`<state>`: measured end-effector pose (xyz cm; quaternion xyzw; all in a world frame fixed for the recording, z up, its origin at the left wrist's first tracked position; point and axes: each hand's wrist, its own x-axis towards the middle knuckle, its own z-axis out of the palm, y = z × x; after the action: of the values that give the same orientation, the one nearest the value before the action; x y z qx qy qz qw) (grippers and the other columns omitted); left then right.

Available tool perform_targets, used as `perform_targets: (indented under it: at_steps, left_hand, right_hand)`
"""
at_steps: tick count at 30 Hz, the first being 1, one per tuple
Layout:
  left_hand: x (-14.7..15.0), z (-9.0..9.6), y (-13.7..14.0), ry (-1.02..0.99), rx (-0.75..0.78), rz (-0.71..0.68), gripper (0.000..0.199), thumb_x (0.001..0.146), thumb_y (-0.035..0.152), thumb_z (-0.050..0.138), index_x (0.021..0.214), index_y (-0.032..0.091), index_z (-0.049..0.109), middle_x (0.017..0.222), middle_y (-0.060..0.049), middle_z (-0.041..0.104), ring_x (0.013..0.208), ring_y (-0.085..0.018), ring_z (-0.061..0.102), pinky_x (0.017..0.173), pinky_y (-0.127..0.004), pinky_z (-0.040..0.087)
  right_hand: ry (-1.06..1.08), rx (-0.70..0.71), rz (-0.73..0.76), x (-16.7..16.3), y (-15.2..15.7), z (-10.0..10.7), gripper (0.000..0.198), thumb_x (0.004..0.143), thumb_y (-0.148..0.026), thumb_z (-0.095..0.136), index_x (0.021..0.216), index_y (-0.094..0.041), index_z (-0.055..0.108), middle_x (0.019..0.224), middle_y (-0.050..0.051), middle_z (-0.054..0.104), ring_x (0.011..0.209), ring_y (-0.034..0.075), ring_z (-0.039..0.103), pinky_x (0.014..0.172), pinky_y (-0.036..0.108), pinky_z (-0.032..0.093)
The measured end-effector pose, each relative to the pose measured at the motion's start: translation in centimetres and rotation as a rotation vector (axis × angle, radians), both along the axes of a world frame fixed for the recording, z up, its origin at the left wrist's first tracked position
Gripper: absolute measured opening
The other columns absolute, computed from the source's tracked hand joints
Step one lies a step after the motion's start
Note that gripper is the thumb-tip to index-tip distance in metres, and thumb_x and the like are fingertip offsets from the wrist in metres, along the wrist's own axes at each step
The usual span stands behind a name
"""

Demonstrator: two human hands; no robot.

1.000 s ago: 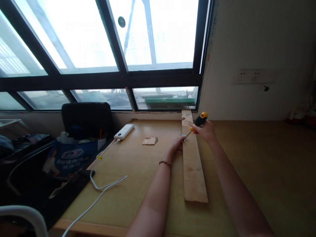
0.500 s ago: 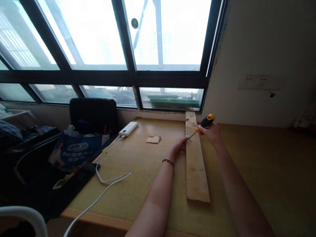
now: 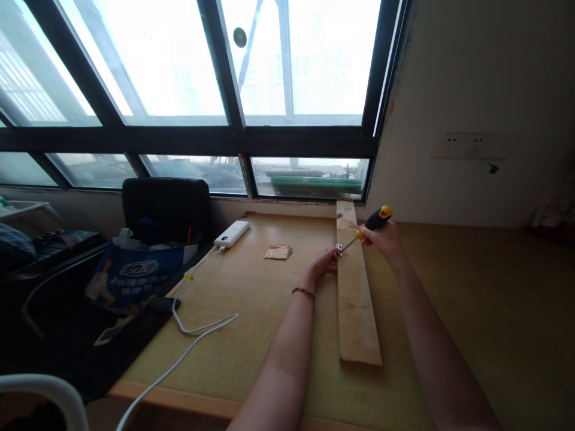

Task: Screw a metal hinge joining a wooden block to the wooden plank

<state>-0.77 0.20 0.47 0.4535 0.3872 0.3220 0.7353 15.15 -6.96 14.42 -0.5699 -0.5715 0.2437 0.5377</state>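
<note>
A long wooden board (image 3: 358,317) lies lengthwise on the table, its far end near the window. My right hand (image 3: 385,239) is closed around a screwdriver (image 3: 377,218) with a black and yellow handle, tilted so its shaft slants down to the left. The tip meets a small shiny metal piece (image 3: 339,249) at the board's left edge; its exact kind is too small to make out. My left hand (image 3: 325,261) is at that same edge, fingers closed at the metal piece and against the board's side.
On the wooden table (image 3: 251,353), a small stack of thin tan pieces (image 3: 278,252) lies left of my left hand. A white power bank (image 3: 232,234) trails a white cable (image 3: 197,330) over the table's left edge. A blue bag (image 3: 139,269) rests on a dark chair (image 3: 166,203).
The view has shifted slightly. Both hands, the screwdriver and the board keep nearly the same places; the screwdriver's handle leans a little lower.
</note>
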Motion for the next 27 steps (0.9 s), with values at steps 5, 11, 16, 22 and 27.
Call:
perform_targets:
  at_steps: [5, 11, 16, 22, 27]
  left_hand:
    - [-0.1, 0.0, -0.1, 0.004, 0.007, 0.003, 0.018, 0.072, 0.028, 0.051, 0.082, 0.013, 0.053, 0.066, -0.004, 0.059, 0.058, -0.013, 0.058, 0.057, -0.025, 0.049]
    - [-0.2, 0.2, -0.1, -0.019, -0.013, -0.039, 0.020, 0.071, 0.031, 0.049, 0.078, 0.013, 0.055, 0.067, -0.005, 0.059, 0.059, -0.013, 0.058, 0.058, -0.025, 0.048]
    - [-0.4, 0.6, -0.2, -0.024, -0.051, -0.099, 0.021, 0.069, 0.030, 0.048, 0.075, 0.012, 0.056, 0.066, -0.005, 0.059, 0.060, -0.013, 0.058, 0.060, -0.025, 0.048]
    - [-0.6, 0.8, -0.2, -0.047, -0.061, -0.114, 0.022, 0.069, 0.030, 0.048, 0.078, 0.011, 0.056, 0.068, -0.005, 0.060, 0.060, -0.014, 0.058, 0.059, -0.026, 0.047]
    - [-0.6, 0.8, -0.3, -0.056, -0.066, -0.090, 0.019, 0.069, 0.027, 0.049, 0.078, 0.012, 0.055, 0.068, -0.006, 0.060, 0.059, -0.013, 0.058, 0.059, -0.026, 0.047]
  right_hand:
    - [0.045, -0.031, 0.091, 0.2, -0.3, 0.3, 0.021, 0.060, -0.027, 0.064, 0.072, -0.010, 0.066, 0.049, 0.004, 0.062, 0.041, 0.014, 0.058, 0.041, 0.021, 0.050]
    - [0.206, -0.059, 0.219, 0.0, -1.1, 0.9, 0.015, 0.058, -0.022, 0.064, 0.069, -0.012, 0.063, 0.060, 0.005, 0.066, 0.043, 0.011, 0.056, 0.041, 0.020, 0.049]
    - [0.304, -0.116, 0.314, 0.2, -1.9, 1.7, 0.027, 0.053, -0.020, 0.072, 0.075, -0.012, 0.059, 0.086, 0.010, 0.069, 0.056, 0.015, 0.063, 0.053, 0.027, 0.056]
    - [0.375, -0.141, 0.413, 0.5, -2.2, 1.8, 0.035, 0.051, -0.020, 0.075, 0.079, -0.013, 0.056, 0.092, 0.010, 0.067, 0.064, 0.020, 0.066, 0.062, 0.033, 0.057]
    - [0.199, -0.107, 0.248, 0.0, -1.5, 1.4, 0.032, 0.052, -0.030, 0.075, 0.072, -0.013, 0.057, 0.079, 0.010, 0.068, 0.057, 0.021, 0.066, 0.052, 0.031, 0.056]
